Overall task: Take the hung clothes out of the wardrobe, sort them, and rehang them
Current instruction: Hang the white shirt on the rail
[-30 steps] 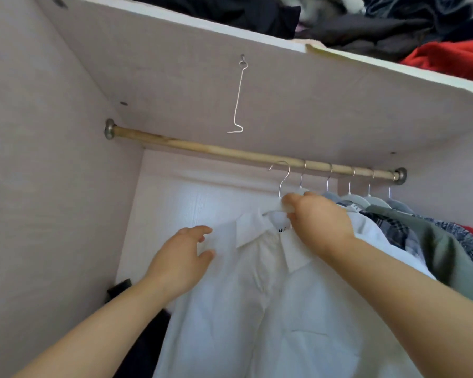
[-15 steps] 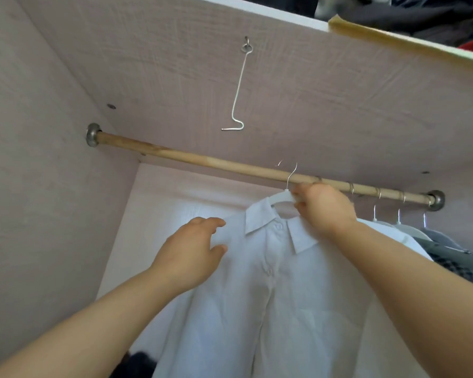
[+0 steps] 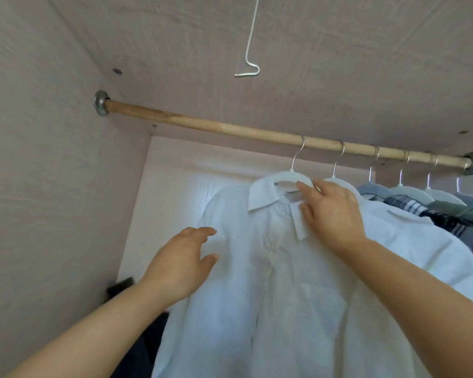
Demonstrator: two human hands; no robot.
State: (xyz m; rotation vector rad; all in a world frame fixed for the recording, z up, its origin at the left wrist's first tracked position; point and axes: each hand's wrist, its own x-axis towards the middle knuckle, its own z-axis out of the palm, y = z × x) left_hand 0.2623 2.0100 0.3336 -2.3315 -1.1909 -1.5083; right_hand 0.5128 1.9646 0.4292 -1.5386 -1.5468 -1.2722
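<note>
while left hand [image 3: 180, 266] hovers, right hand [image 3: 331, 211] touches hanger [image 3: 287, 176] of white shirt [image 3: 257, 282]

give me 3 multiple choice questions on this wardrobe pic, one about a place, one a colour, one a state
1. Where on the rod does the front shirt hang?
A. left end of the row
B. right end of the row
C. mid-row

2. What colour is that shirt?
A. red
B. black
C. white

3. How is its hanger hook placed?
A. lying on the floor
B. looped over the rod
C. held clear of the rod

Answers: 1 A, only bare rod lies to its left; 2 C, the cloth is plain white; 3 B, the hook curves over the wood.
</note>
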